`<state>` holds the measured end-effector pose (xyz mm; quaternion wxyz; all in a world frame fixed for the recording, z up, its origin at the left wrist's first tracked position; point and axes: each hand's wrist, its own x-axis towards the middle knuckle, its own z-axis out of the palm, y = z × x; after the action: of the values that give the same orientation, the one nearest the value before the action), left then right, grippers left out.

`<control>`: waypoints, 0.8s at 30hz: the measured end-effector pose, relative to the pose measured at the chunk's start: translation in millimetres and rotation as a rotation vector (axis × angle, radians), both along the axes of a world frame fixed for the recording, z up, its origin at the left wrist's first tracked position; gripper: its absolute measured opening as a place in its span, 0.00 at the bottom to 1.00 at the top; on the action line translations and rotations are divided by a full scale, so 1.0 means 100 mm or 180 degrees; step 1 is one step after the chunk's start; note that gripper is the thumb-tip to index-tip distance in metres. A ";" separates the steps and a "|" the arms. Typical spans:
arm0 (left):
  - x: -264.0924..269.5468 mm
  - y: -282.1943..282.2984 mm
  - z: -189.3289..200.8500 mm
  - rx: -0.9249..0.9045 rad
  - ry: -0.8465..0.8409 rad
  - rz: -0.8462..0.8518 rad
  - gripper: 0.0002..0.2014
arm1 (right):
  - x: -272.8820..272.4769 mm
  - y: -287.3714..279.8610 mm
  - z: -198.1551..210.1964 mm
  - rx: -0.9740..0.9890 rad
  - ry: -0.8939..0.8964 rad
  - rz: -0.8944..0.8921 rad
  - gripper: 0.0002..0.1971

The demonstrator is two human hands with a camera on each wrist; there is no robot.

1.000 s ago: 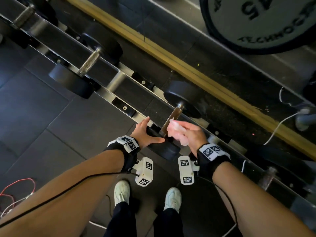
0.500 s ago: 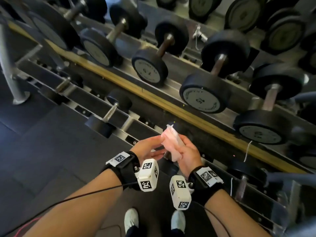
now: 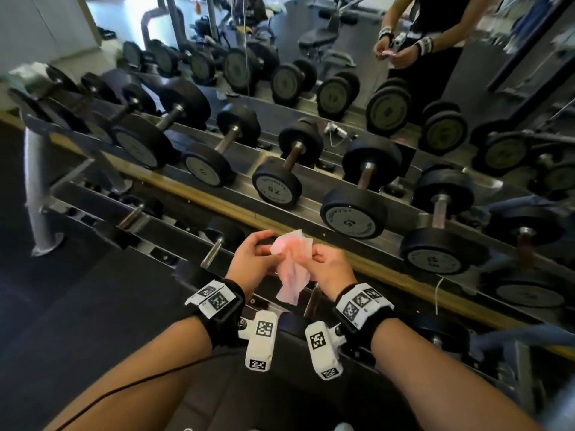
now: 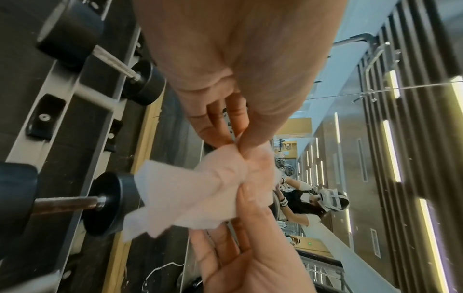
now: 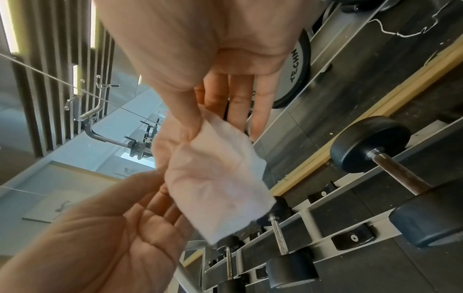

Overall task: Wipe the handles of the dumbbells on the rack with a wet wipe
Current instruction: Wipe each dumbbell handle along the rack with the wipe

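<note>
1. The crumpled pale pink wet wipe [image 3: 291,269] hangs in the air between both hands, in front of the lower shelf of the grey metal dumbbell rack [image 3: 314,209] and touching none of the dumbbells.
2. The left hand [image 3: 253,259] pinches the wipe's upper left part between thumb and fingertips, as the left wrist view shows; its other fingers are loosely curled.
3. The right hand [image 3: 331,269] pinches the wipe's right edge between thumb and forefinger; in the right wrist view its remaining fingers [image 5: 236,97] stretch out straight, close together.
4. Just beyond the wipe, on the rack's lower shelf, a small black dumbbell with a steel handle [image 3: 213,253] lies to the left of the left hand.
5. Beneath the wipe, another lower-shelf dumbbell shows a brownish, worn handle [image 3: 312,298] between the two wrists.
6. On the rack's upper shelf, larger black round-headed dumbbells [image 3: 277,185] sit in a row, handles pointing away.
7. Behind the rack, a wall mirror [image 3: 357,42] reflects the dumbbells and the person's hands.
</note>
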<state>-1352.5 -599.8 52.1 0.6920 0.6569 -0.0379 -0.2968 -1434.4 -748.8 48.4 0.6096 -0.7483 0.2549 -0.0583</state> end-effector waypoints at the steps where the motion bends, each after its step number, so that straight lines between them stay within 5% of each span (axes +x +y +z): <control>1: 0.02 0.03 0.03 0.0030 -0.0107 -0.0001 0.27 | 0.01 0.01 0.03 0.0089 -0.0021 0.0003 0.07; 8: 0.02 0.18 0.13 -0.0117 -0.0190 0.0201 0.26 | -0.06 0.08 0.18 0.0606 -0.0171 0.0067 0.05; 14: -0.11 0.14 0.25 0.0574 -0.1726 -0.0163 0.13 | -0.03 0.07 0.26 0.0704 -0.0306 -0.0052 0.05; 19: -0.12 0.06 0.26 0.0771 -0.1410 -0.0258 0.17 | 0.02 0.12 0.26 0.0188 -0.0363 -0.0018 0.11; 24: -0.10 0.03 0.23 0.0844 -0.1282 -0.0159 0.06 | 0.05 0.10 0.25 -0.0074 -0.0338 -0.0140 0.03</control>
<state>-1362.4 -596.3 75.1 0.5707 0.7868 -0.1521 -0.1793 -1429.8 -739.0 73.5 0.6122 -0.7454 0.2380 -0.1143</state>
